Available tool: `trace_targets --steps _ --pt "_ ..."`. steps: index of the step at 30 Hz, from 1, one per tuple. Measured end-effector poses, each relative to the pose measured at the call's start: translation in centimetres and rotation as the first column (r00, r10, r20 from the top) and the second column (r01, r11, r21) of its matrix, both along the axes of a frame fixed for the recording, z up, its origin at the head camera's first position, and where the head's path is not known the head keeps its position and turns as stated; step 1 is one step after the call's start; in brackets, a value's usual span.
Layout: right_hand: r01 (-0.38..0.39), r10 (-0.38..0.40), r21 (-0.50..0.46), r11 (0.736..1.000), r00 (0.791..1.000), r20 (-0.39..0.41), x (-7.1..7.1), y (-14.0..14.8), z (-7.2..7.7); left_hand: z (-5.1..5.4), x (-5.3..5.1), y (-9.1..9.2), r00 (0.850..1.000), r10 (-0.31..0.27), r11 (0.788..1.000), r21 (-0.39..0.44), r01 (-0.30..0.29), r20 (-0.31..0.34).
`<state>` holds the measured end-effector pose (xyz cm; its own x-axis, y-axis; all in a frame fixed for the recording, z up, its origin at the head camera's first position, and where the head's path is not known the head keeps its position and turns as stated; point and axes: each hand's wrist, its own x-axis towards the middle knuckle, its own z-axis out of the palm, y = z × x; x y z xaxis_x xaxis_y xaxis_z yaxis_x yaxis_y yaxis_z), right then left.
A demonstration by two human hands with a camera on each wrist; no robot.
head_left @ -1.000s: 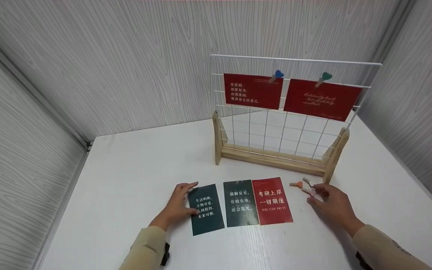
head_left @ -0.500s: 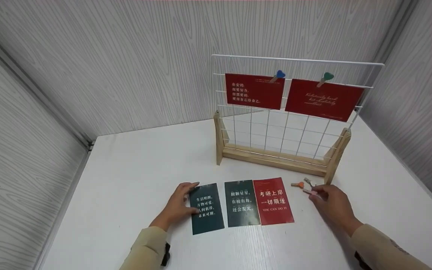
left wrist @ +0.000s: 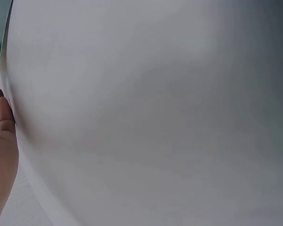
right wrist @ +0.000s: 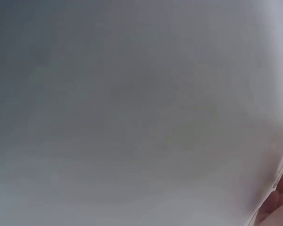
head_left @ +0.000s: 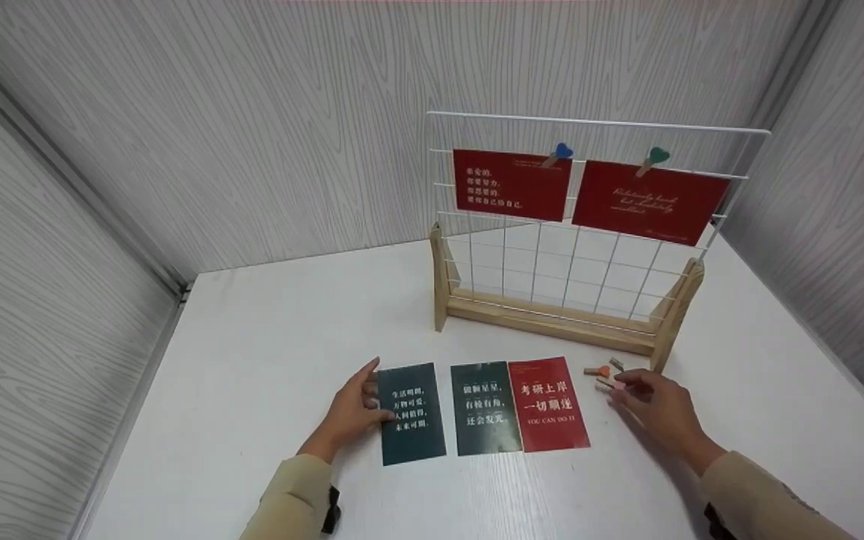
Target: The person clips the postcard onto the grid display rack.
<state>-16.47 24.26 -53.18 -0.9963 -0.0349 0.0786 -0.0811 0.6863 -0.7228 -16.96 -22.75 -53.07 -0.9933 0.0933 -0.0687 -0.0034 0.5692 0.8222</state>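
Observation:
In the head view, my left hand (head_left: 349, 412) holds the left edge of a dark green card (head_left: 412, 427) with white lettering, its thumb over the face and some fingers behind the edge. My right hand (head_left: 661, 409) pinches a small wooden clip with a pink heart (head_left: 609, 384) between thumb and index finger, low over the table. Beside that clip lie an orange-heart clip (head_left: 597, 371) and another small clip (head_left: 616, 364), partly hidden by the fingers. The wrist views show mostly blurred white surface, with the left fingers (left wrist: 4, 115) and right fingers (right wrist: 278, 195) at their edges.
A second dark green card (head_left: 486, 435) and a red card (head_left: 552, 431) lie side by side between the hands. Behind stands a white wire grid (head_left: 541, 255) on a wooden base (head_left: 552, 322). Blue (head_left: 562, 151) and green (head_left: 657, 156) heart clips hold two red cards there.
The left index finger has straightened upward and the hand has shifted its hold on the green card, whose lower edge sits slightly higher. The right hand has drawn the pink-heart clip slightly left.

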Motion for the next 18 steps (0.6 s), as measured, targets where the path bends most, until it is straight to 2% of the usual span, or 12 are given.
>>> trace_targets --steps 4,11,18 --pt "-0.007 0.008 -0.05 0.999 1.0 0.014 -0.1 -0.2 0.2 -0.1 -0.2 0.0 0.999 0.038 0.998 0.046 -0.039 0.014" --pt "-0.01 0.011 -0.145 0.989 1.0 0.007 -0.5 -0.6 0.5 0.1 -0.5 -0.2 0.99 0.14 0.985 0.096 -0.14 0.011" --pt "0.012 -0.015 -0.213 0.977 1.0 -0.008 -1.0 -1.2 0.8 1.0 -1.4 -0.6 0.984 0.181 0.959 0.223 -0.177 0.004"
